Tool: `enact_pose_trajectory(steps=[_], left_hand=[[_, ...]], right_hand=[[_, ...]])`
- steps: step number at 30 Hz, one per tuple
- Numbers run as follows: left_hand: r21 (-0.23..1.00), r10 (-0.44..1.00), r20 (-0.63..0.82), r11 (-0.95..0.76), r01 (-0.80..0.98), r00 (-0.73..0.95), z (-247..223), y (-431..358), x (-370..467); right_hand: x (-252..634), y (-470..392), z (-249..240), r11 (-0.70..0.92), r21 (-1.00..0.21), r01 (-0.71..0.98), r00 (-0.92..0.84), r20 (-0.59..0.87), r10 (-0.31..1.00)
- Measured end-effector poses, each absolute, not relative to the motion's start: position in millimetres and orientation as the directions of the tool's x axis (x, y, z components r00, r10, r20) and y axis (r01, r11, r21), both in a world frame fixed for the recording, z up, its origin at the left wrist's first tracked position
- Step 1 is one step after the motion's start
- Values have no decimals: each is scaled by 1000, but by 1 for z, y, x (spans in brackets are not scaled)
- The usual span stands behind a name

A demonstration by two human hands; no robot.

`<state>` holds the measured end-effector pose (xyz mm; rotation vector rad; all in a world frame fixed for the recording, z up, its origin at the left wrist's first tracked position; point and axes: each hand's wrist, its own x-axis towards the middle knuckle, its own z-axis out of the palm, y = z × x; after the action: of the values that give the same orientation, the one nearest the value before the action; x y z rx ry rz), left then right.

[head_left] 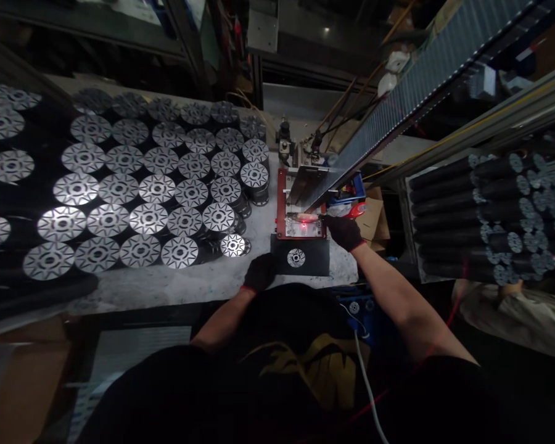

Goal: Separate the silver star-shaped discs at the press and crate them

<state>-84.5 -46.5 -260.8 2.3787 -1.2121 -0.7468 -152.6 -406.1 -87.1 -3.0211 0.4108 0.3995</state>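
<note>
A red-framed fixture (281, 209) stands on the table, with a metal plate at its centre lit by a red spot. An elongated part (304, 217) lies across that plate. My right hand (345, 232), in a black glove, is curled at the fixture's right side; what its fingers grip is hidden. A red looped handle (357, 210) shows just beyond the knuckles. My left hand (259, 272), also gloved, rests at the front edge beside a dark block (321, 259), its fingers lost in shadow. On the block is a small silver disc with a star pattern (296, 257).
Rows of dark cylinders with star-patterned silver ends (148, 218) cover the left table. A sloping ribbed metal stack (398, 111) comes down to the fixture from upper right. At right is a rack of black rolls (444, 213). Behind my right hand stands a cardboard box (378, 216).
</note>
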Motion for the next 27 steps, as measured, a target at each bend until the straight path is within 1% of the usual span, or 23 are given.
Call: enact_pose_trajectory(steps=[11, 18, 23, 25, 27], left_hand=[[522, -815, -294, -575, -630, 499, -257, -50, -85], [526, -836, -292, -547, -652, 465, -259, -49, -83], [540, -835, -286, -545, -641, 470, -263, -48, -83], [549, -834, -275, -545, -634, 479, -264, -47, -83], [558, -828, -260, -549, -622, 497, -265, -46, -84]], right_hand=[[-152, -397, -87, -980, 40, -195, 935, -294, -199], [-137, -419, -71, -996, 54, -77, 925, -370, -92], [-126, -425, -60, -1000, 28, 12, 912, -409, -1], [-125, -422, -59, -999, 31, 6, 911, -412, -7], [-127, -418, -60, -998, 51, -33, 912, -408, -52]])
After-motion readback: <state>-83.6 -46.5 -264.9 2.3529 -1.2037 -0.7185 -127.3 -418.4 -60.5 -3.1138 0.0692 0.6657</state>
